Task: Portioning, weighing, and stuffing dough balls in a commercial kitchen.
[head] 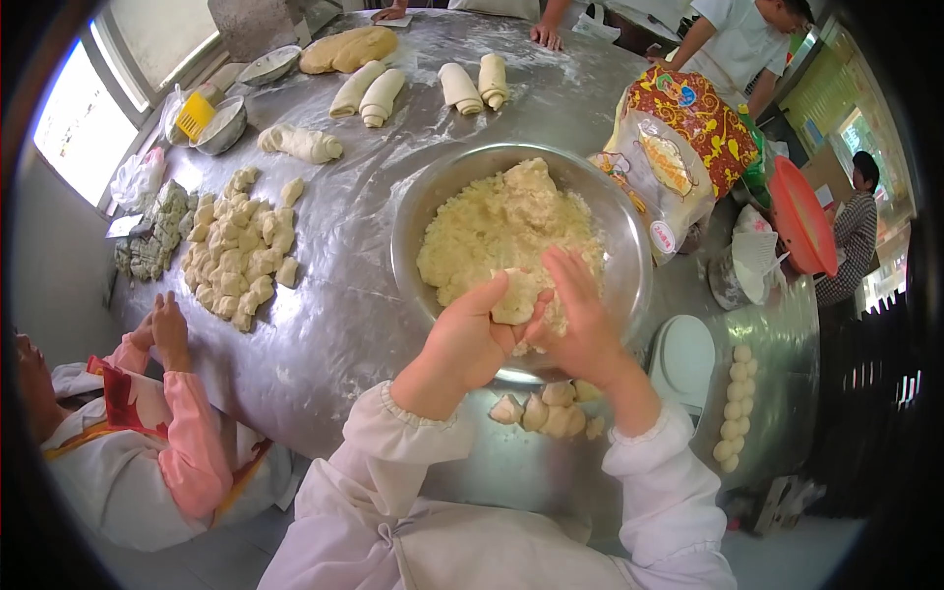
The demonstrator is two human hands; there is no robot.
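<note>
My left hand (468,332) holds a pale piece of dough (516,296) between thumb and fingers, over the near part of a large steel bowl (627,243). My right hand (579,317) is beside it, fingers raised and apart, its lower fingers close to the piece; whether they touch it I cannot tell. Inside the bowl lies a crumbly yellowish mass (479,221), heaped higher towards the back. Several small dough lumps (557,413) rest on the steel table just in front of the bowl, between my forearms. To the right of them is a white scale (686,354).
Cut dough pieces (240,251) and a greenish mass (151,236) lie left, near a co-worker's hands (168,328). Dough rolls (459,88) and a large dough slab (350,49) are farther back. Round dough balls (734,405) line the right, below a patterned bag (686,133) and a red basin (800,214).
</note>
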